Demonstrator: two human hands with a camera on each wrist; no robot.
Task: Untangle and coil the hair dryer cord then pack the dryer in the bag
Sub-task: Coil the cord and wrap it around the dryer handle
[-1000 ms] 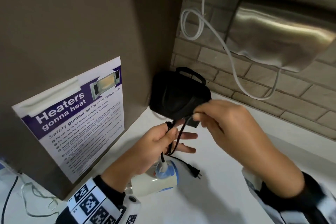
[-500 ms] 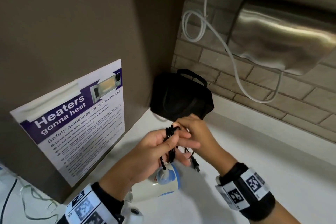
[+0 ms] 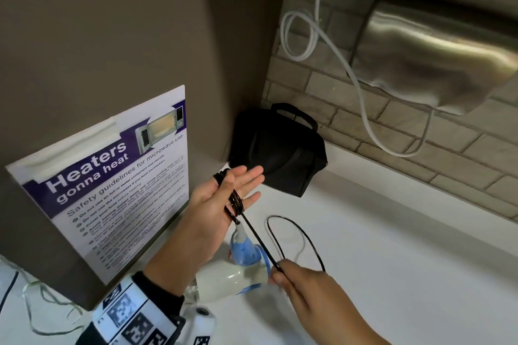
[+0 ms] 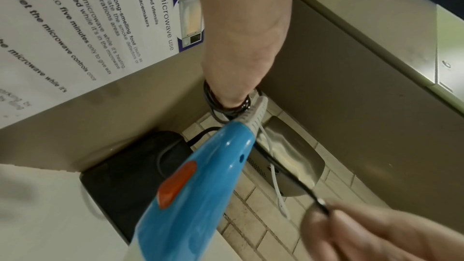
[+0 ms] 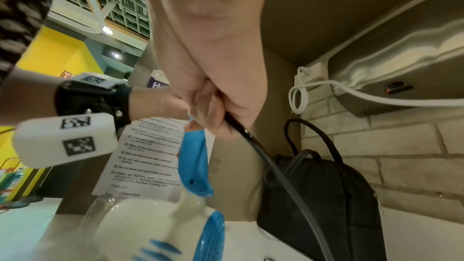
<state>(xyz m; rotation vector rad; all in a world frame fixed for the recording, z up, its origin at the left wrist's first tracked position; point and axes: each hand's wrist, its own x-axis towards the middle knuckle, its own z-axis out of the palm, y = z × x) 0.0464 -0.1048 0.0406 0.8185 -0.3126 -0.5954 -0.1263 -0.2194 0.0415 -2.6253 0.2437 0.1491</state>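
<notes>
- White desk [image 3: 392,246] against brick wall, both hands working above it.
- Left hand [image 3: 224,196] flat, fingers straight, black cord [image 3: 236,203] looped round the palm.
- Right hand [image 3: 305,288] pinches the cord's taut run.
- Hair dryer [image 3: 238,272] lies on the desk under the hands.
- Black bag [image 3: 280,151] stands in the corner, contents hidden.

Your smooth white bench [image 3: 392,246] carries a black soft fabric bag with a carry handle [image 3: 280,148], standing in the back corner against the brick wall, and nearer you a cream and blue plastic hair dryer [image 3: 238,274] lies on its side.
</notes>
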